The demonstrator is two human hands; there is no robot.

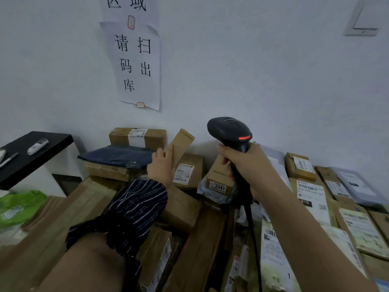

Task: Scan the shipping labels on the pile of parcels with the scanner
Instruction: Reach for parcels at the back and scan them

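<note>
1. Parcels (63,224) lie piled across the whole lower half of the frame, under and beyond both hands. Well over ten show, but they overlap too much for an exact count. Most are brown cardboard.
2. At the left edge, one black desk (50,153) carries one white remote-shaped device (37,146) and one pen (8,160). Below it lies one crumpled green plastic bag (19,205).
3. Left of centre, one dark blue soft mailer (117,157) sags over a carton. Behind it, one taped box (137,137) with a white label stands against the wall.
4. Two white paper sheets (139,66) with large black characters hang on the wall above.
5. Left hand (161,167), below a dark striped sleeve (136,207), grasps one slim carton (182,142), which tilts with its top to the right.
6. One small carton marked 3347 (220,178) sits between the hands.
7. Scanner (229,130): one, smooth black plastic with a rounded head and a glowing red strip. It is held upright right of centre, above the pile and just right of the slim carton. One black cable (252,228) drops from its handle.
8. Right hand (250,165) is wrapped around the scanner's handle, fingers curled tight.
9. At the right, flat cartons and one grey mailer (357,186) lie with white printed labels facing up.
</note>
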